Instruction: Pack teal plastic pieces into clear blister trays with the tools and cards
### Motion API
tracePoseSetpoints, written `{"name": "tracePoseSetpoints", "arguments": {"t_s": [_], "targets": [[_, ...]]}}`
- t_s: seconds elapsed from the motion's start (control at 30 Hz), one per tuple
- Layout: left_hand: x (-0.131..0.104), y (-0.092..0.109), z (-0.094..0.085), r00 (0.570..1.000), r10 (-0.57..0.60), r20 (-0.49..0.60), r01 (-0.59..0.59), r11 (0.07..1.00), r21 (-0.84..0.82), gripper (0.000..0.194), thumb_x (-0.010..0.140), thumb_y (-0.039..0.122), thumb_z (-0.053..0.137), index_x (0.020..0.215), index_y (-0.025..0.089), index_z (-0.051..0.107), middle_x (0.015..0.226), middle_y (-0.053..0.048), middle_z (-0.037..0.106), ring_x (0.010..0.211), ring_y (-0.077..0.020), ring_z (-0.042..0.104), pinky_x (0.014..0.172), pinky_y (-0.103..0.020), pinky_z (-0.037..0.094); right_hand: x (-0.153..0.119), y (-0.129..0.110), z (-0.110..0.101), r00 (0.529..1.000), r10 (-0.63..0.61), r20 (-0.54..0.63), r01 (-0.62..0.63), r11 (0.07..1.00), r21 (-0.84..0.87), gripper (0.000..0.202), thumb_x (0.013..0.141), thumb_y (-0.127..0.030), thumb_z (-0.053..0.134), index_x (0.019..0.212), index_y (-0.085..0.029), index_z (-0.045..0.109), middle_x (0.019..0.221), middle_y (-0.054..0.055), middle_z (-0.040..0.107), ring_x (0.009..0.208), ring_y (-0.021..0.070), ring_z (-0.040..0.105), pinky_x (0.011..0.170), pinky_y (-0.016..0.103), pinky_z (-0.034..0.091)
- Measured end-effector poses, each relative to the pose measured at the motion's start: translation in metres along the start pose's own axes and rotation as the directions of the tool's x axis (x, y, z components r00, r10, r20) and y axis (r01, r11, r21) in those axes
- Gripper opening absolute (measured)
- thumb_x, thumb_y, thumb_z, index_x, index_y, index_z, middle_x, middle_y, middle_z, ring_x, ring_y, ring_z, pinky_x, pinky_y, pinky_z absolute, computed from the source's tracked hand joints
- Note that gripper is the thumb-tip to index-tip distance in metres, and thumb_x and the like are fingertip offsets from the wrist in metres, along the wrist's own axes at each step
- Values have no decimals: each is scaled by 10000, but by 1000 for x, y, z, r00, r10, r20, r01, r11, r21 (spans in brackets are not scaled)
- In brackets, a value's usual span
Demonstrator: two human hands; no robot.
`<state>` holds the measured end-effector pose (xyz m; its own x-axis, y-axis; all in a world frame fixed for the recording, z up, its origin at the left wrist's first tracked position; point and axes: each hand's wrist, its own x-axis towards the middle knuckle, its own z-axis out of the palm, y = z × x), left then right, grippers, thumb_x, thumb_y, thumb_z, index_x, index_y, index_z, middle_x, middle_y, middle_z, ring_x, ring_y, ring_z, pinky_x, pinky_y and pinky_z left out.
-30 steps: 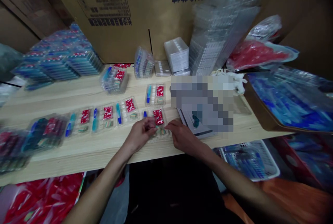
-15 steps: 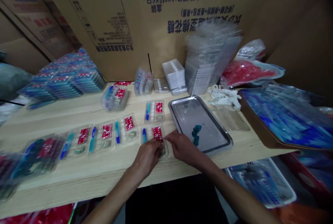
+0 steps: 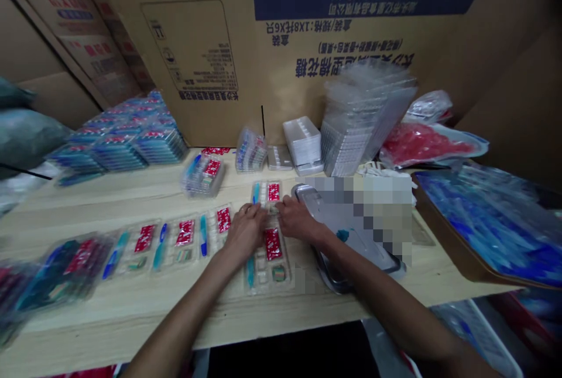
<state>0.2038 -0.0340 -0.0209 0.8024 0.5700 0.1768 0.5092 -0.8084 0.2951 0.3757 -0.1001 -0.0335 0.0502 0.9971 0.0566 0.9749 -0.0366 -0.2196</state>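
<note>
My left hand and my right hand meet at the near edge of the far clear plastic tray, fingers drawn together. What they hold, if anything, is hidden. That tray carries a blue stick and a red patterned packet. Just below lies the near clear tray, with a red packet, a blue stick, and a small greenish piece in its lower right compartment. At my right forearm stands a metal tray with a few dark teal lumps.
More filled trays lie in a row to the left. A stack of filled trays stands behind, near tall stacks of clear trays. A cardboard box of blue packets sits at right. Blocky pixels cover part of the metal tray.
Both hands have moved away from me, from the near tray to the far one. The near tray now shows its greenish piece uncovered. The view has shifted slightly.
</note>
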Motion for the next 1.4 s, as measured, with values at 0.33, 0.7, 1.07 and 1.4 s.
{"name": "tracePoseSetpoints", "arguments": {"t_s": [0.33, 0.7, 1.07, 1.4], "targets": [[19, -30, 21, 987, 81, 138, -76, 996, -46, 325, 778, 44, 509, 972, 205, 713, 1170, -142, 673, 1146, -277, 605, 1011, -417, 460, 24, 1, 8, 997, 76, 19, -75, 997, -26, 291, 871, -195, 478, 1132, -152, 598, 1126, 157, 603, 1087, 301, 542, 934, 478, 340], [24, -30, 13, 977, -35, 213, 17, 996, 85, 447, 827, 48, 464, 1244, 161, 578, 1218, -140, 653, 1135, -243, 610, 951, -345, 474, 42, -4, -2, 987, 93, 133, -83, 993, -79, 298, 852, -210, 511, 1123, -160, 624, 1148, 163, 615, 1112, 317, 562, 981, 511, 317], [27, -31, 7, 956, 8, 293, -41, 993, 107, 389, 851, 86, 469, 1200, 156, 625, 1188, -138, 664, 1111, -257, 618, 872, -327, 492, 51, 6, -2, 970, 99, 220, -91, 995, -47, 378, 830, -226, 533, 1197, -205, 622, 1188, 157, 654, 1120, 308, 599, 966, 475, 359], [32, -31, 10, 955, 3, 296, -27, 997, 77, 286, 807, 85, 505, 1012, 148, 693, 1042, -143, 686, 951, -241, 651, 797, -307, 483, 69, 12, -2, 945, 75, 319, -119, 986, 119, 277, 749, -212, 626, 1013, -199, 710, 1084, 102, 723, 992, 236, 660, 769, 267, 451]]}}
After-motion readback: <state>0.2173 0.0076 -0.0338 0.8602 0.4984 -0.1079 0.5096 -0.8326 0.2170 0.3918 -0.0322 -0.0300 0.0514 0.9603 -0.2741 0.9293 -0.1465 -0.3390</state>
